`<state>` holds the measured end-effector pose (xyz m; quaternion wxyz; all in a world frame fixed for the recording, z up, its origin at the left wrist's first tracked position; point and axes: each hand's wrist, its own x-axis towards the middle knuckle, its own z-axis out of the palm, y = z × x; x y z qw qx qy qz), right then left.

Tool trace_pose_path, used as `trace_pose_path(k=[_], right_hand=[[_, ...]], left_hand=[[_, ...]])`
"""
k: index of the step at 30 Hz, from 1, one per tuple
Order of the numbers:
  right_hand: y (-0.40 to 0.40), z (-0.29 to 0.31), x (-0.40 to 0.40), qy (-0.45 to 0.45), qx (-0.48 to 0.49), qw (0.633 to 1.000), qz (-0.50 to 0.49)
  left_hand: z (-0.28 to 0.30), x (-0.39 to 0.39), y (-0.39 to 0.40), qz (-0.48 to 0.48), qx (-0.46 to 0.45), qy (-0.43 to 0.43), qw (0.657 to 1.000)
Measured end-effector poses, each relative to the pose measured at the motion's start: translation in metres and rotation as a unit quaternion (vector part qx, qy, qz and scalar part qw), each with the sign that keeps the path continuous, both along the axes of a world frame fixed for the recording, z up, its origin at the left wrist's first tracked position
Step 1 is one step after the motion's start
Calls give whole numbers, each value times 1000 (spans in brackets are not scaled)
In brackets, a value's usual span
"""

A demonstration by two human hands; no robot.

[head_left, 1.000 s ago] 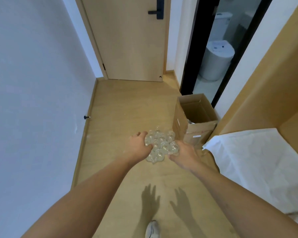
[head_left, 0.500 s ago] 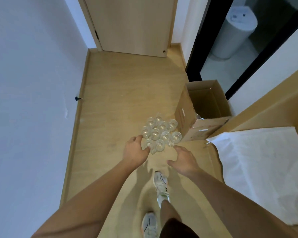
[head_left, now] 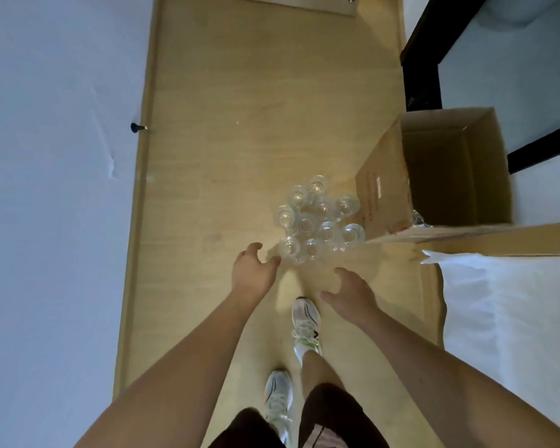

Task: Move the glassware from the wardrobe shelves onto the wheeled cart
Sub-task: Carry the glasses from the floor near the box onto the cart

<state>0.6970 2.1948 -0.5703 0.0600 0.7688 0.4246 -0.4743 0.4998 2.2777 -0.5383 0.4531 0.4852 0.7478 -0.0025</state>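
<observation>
Glasses (head_left: 317,218) cluster on floor just beyond left hand (head_left: 252,273) and right hand (head_left: 349,294), both loose, empty

~10 glasses (head_left: 317,218) — 1 box (head_left: 434,176)

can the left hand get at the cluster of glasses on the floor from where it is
Probably yes: the left hand hangs open just beside the glasses, fingertips almost at the nearest one, with only bare floor between them.
</observation>
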Motion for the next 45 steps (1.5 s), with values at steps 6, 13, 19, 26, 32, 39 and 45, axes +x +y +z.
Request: trace_pose_path(k=[6, 13, 19, 26, 32, 39, 45], right_hand=[[20, -82, 2, 31, -35, 999, -16], [18, -194, 3, 48, -64, 996, -36], [4, -292, -10, 58, -67, 995, -55], [-5, -400, -32, 104, -49, 977, -182], [-1, -479, -40, 197, -33, 891, -407], [8, -525, -53, 347, 47, 787, -508], [11, -540, -57, 396, 74, 764, -503]], left_hand=[[-77, 20, 13, 24, -49, -9, 998], [-186, 19, -1, 49, -106, -9, 993], [-282, 8, -19, 34, -124, 0, 992], [-390, 2, -35, 34, -125, -14, 991], [-460, 13, -34, 82, -132, -63, 986], [-509, 31, -26, 123, -79, -122, 982], [-532, 36, -23, 221, -78, -209, 949]])
